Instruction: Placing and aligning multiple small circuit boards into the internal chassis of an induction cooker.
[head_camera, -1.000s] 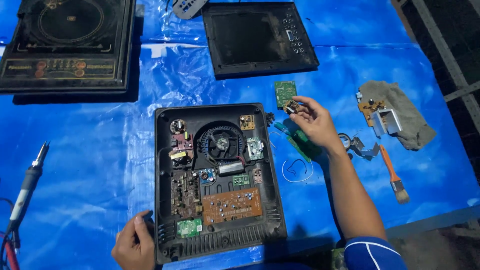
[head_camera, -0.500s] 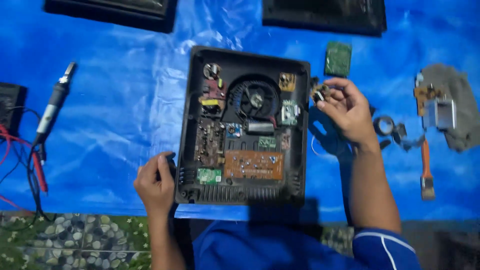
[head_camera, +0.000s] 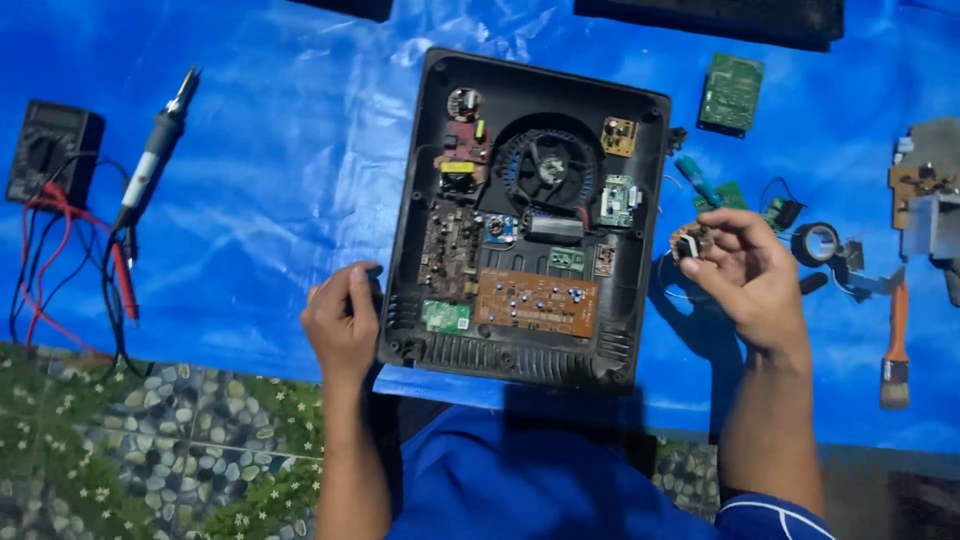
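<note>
An opened black appliance base (head_camera: 420, 180) lies on a blue tarp, showing a round fan (head_camera: 547, 168), an orange circuit board (head_camera: 535, 303) and several small boards. My left hand (head_camera: 343, 320) grips the base's left front edge. My right hand (head_camera: 740, 268) is just right of the base and pinches a small round coil-like part (head_camera: 688, 241) in its fingertips.
A soldering iron (head_camera: 150, 170) and a multimeter (head_camera: 48, 150) with red and black leads lie at left. A green board (head_camera: 731, 92), a tape roll (head_camera: 817, 243), an orange-handled brush (head_camera: 896, 340) and loose parts lie at right. Patterned floor shows below the tarp (head_camera: 280, 200).
The view has swung down and closer, so the base sits higher in frame. My right hand has drawn back from the base's right edge with the small part. My left hand stays on the edge.
</note>
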